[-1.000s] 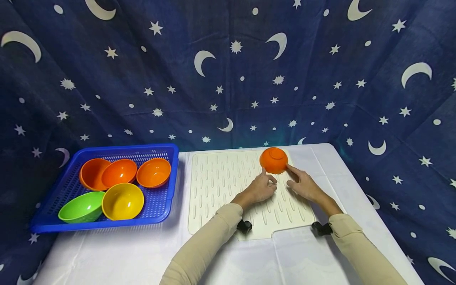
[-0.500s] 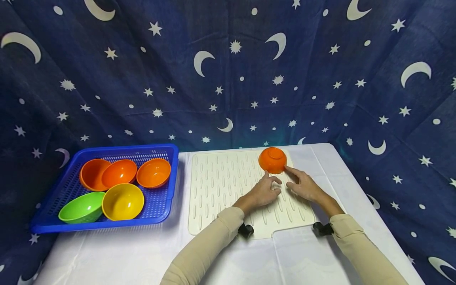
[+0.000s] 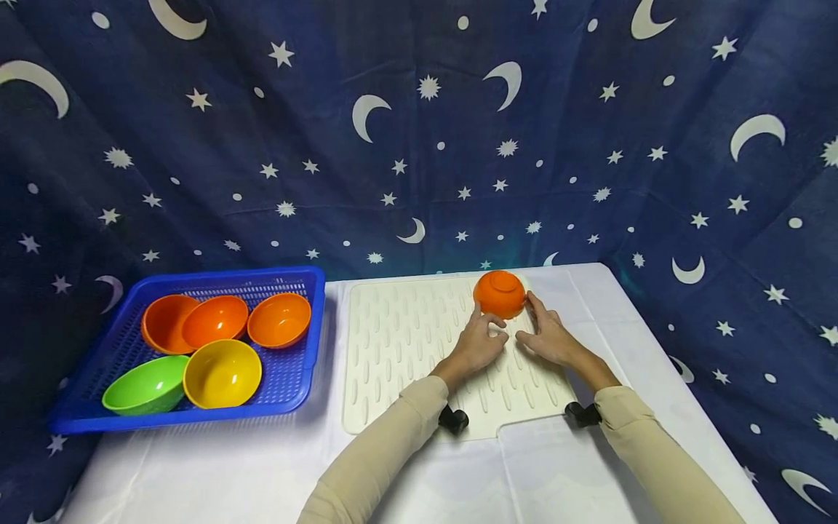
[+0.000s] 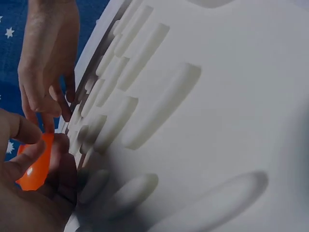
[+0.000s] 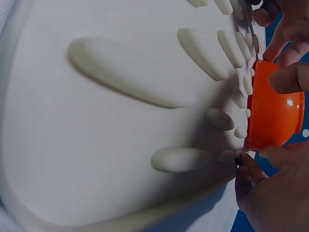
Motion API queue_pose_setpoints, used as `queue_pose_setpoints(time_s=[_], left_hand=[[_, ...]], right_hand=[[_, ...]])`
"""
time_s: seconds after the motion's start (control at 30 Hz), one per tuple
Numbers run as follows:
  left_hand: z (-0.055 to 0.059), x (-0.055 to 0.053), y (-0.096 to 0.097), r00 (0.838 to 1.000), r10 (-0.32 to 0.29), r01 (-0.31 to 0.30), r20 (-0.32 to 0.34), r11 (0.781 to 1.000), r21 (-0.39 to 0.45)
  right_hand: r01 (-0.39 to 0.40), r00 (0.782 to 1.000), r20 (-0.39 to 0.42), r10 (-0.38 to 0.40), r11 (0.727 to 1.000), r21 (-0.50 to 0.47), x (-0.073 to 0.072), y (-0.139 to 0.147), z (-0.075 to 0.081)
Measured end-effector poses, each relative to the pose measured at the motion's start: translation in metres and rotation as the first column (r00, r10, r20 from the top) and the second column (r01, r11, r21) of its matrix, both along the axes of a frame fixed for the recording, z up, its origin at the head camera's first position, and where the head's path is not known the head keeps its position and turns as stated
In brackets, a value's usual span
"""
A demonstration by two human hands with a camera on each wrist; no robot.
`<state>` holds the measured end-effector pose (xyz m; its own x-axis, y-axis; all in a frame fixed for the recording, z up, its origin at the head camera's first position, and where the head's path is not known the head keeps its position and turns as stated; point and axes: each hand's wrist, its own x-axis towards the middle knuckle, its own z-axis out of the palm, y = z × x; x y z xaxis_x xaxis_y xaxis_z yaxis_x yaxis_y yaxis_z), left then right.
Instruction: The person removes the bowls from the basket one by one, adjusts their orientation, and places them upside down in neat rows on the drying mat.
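Observation:
An orange bowl [image 3: 499,293] [image 5: 275,111] lies upside down at the far right corner of a cream ribbed mat [image 3: 386,349]. At its left side my left hand [image 3: 476,346] touches the rim with an extended finger, the other fingers loosely bent. My right hand [image 3: 551,340] reaches the bowl's right side, its fingertips against the rim and its thumb held apart. In the right wrist view the bowl sits between both hands, rim down on the mat. Only a piece of the bowl [image 4: 36,169] shows behind my fingers in the left wrist view.
At the left a blue plastic basket [image 3: 308,378] holds several bowls: orange ones, a yellow bowl [image 3: 222,375] and a green bowl [image 3: 145,387]. A white cloth [image 3: 419,480] covers the table. Behind hangs a dark blue curtain [image 3: 314,109] with moons and stars.
The left hand has shifted so that a finger lies along the bowl's left side. The right hand's fingers have moved up along its right side. The bowl has shifted slightly left.

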<state>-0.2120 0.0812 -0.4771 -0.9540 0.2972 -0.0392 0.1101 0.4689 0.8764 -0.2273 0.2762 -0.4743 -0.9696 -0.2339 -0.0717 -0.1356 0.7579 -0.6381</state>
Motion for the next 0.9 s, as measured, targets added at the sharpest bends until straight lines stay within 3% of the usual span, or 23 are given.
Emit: queue_pose_setpoints(time_s=[0.33,0.4,0.5,0.6,0.7,0.8,0.9], left_hand=[[0.006,0.006,-0.004,1.000,-0.023,0.023,0.015,0.998,0.054],[0.009,0.009,-0.008,0.999,-0.039,0.039,-0.005,0.999,0.025],[0.013,0.019,-0.019,0.994,-0.094,0.088,-0.065,0.992,-0.086],[0.019,0.030,-0.028,0.973,-0.165,0.126,-0.160,0.965,-0.232],[0.027,0.041,-0.038,0.941,-0.216,0.116,-0.259,0.928,-0.354],[0.034,0.051,-0.045,0.908,-0.257,0.098,-0.330,0.898,-0.429],[0.042,0.060,-0.055,0.884,-0.278,0.081,-0.375,0.883,-0.463]], right_hand=[[-0.037,0.999,-0.016,0.037,0.999,-0.001,0.006,0.003,0.003],[-0.059,0.998,-0.021,0.059,0.998,0.006,0.012,0.006,0.003],[-0.093,0.994,-0.051,0.096,0.995,0.047,0.028,0.009,0.001],[-0.112,0.988,-0.092,0.123,0.987,0.114,0.049,0.013,-0.001],[-0.118,0.984,-0.114,0.137,0.980,0.159,0.067,0.016,-0.002],[-0.111,0.984,-0.119,0.133,0.978,0.179,0.086,0.024,-0.001],[-0.114,0.984,-0.112,0.138,0.973,0.203,0.099,0.030,0.000]])
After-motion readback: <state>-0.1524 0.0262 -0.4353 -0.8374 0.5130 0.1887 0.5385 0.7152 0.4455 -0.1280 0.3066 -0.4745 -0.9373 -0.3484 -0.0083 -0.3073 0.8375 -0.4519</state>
